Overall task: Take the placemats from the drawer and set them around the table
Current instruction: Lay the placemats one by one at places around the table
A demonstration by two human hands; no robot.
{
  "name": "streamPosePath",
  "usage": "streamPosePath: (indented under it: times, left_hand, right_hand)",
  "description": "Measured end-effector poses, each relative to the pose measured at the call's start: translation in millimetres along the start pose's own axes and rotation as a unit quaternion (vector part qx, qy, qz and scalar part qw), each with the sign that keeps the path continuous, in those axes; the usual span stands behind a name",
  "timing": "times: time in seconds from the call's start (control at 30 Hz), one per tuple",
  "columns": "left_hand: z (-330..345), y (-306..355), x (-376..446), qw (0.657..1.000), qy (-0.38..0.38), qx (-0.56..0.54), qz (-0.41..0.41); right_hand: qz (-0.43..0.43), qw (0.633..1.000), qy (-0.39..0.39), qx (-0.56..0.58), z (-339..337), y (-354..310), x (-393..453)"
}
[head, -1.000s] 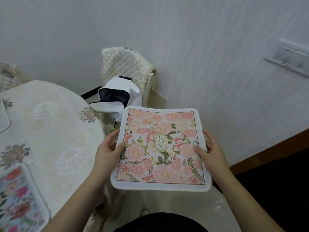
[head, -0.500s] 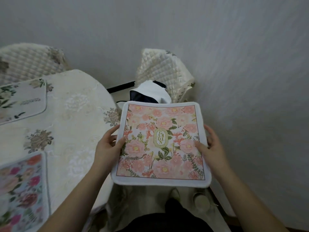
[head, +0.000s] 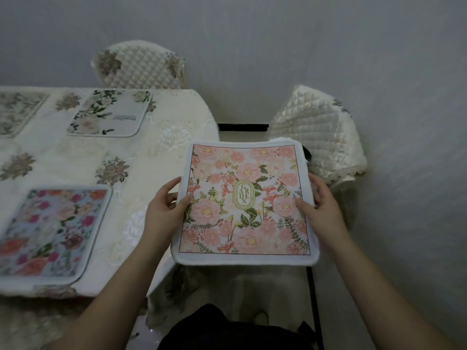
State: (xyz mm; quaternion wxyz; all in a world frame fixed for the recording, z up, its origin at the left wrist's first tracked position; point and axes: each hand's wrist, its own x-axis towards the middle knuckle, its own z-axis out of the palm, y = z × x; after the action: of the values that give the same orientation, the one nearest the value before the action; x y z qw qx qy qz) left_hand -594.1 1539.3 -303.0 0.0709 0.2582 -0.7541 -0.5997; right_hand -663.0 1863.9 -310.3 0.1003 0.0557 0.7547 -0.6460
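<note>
Placemat [head: 246, 200], pink floral, white border, held flat in the air between both hands, just right of the table [head: 177, 157] edge. Left hand [head: 164, 210] pinches its left edge, thumb on top; right hand [head: 322, 208] pinches the right edge likewise. Both forearms extended forward. Centre oval reads "GARDEN". Two placemats [head: 50, 236] [head: 108, 113] lie left of the left hand.

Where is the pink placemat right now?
Head view, right of centre: the pink placemat is held off the table's right end by both hands, left hand and right hand.
</note>
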Motion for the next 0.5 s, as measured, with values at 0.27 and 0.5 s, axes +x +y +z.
streamPosePath:
  times: [0.27, 0.5]
  left_hand:
    - [-30, -36, 21, 0.992, 0.102, -0.024, -0.064]
    - [-55, -58, 55, 0.98, 0.164, -0.05, -0.098]
  right_hand:
    - [-0.009, 0.993, -0.103, -0.056, 69, -11, 75]
    - [-0.014, 0.98, -0.164, -0.108, 137, -25, 130]
